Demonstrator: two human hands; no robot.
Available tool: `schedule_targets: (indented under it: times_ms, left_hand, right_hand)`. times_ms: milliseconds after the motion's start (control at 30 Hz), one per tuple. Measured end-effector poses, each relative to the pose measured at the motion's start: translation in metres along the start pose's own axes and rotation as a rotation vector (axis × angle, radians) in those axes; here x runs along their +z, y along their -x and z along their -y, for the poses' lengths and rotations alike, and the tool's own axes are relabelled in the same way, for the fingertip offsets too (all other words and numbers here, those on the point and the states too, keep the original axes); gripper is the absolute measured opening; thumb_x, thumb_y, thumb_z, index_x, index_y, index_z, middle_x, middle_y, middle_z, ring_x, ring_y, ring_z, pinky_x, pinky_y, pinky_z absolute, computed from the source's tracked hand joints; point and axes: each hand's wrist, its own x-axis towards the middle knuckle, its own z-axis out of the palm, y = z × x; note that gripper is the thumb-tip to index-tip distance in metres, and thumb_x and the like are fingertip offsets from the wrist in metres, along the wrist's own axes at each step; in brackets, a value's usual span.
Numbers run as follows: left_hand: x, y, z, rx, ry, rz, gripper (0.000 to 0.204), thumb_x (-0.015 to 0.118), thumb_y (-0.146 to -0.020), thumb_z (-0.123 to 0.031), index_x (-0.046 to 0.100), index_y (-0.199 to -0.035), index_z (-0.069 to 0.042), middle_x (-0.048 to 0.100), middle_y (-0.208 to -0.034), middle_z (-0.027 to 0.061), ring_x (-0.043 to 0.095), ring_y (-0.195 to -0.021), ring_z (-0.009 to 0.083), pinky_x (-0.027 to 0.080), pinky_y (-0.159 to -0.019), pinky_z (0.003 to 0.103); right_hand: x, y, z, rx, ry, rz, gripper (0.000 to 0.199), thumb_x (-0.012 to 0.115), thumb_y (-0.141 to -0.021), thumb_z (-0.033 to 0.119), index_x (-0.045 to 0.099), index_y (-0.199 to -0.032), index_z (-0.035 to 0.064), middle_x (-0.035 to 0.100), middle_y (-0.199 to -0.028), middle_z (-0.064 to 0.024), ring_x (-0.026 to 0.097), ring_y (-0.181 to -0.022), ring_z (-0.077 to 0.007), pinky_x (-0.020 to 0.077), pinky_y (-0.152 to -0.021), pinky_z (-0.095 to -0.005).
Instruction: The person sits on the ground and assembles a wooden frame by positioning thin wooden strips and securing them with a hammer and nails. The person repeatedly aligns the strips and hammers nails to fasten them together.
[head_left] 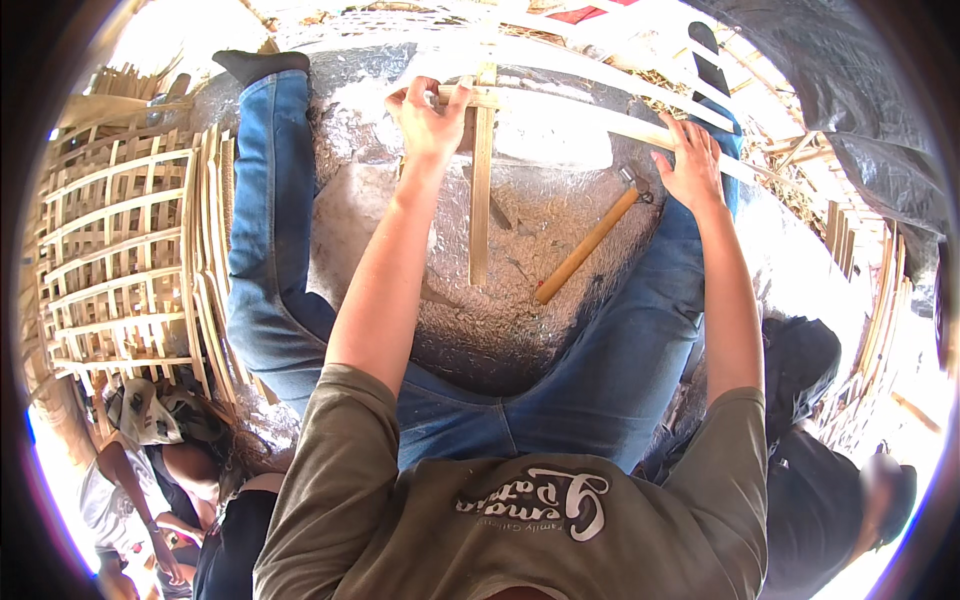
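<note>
Over silvery sheeting [450,335], left grip [430,122] and right grip [694,172] clamp a strip [625,125] (pale).

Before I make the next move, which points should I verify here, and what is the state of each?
1. Left grip on the crosswise strip: ok, near its left end.
2. Right grip touching that same strip: ok, farther right.
3. Crosswise strip meeting the lengthwise strip: ok, beside the left grip.
4. Strips fastened at the crossing: cannot tell.
5. Hammer clear of both grips: ok, lying apart.
</note>
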Motion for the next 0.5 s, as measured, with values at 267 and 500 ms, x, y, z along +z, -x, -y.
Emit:
schedule_targets:
  times_ms: [267,500]
  left_hand:
    - [0.004,-0.008,0.012,0.068,0.04,0.026,0.046,0.081,-0.082,-0.043,0.07,-0.092,0.0,0.064,-0.097,0.0219,0.054,-0.104,0.0318,0.05,-0.085,0.049]
    - [0.006,-0.015,0.023,0.086,0.12,0.024,0.043,0.082,-0.08,-0.04,0.07,-0.089,0.001,0.067,-0.09,0.0214,0.044,-0.109,0.0347,0.044,-0.093,0.049]
  right_hand:
    - [-0.002,0.0,0.001,0.003,-0.003,0.023,0.07,0.073,-0.089,0.028,0.041,-0.151,0.0227,0.051,-0.139,-0.0103,0.044,-0.137,-0.0297,0.0278,-0.118,-0.053]
    - [-0.023,0.007,0.024,0.039,0.122,-0.097,0.081,0.075,-0.087,0.029,0.033,-0.156,0.021,0.044,-0.146,-0.0153,0.039,-0.14,-0.0329,0.0283,-0.117,-0.0572]
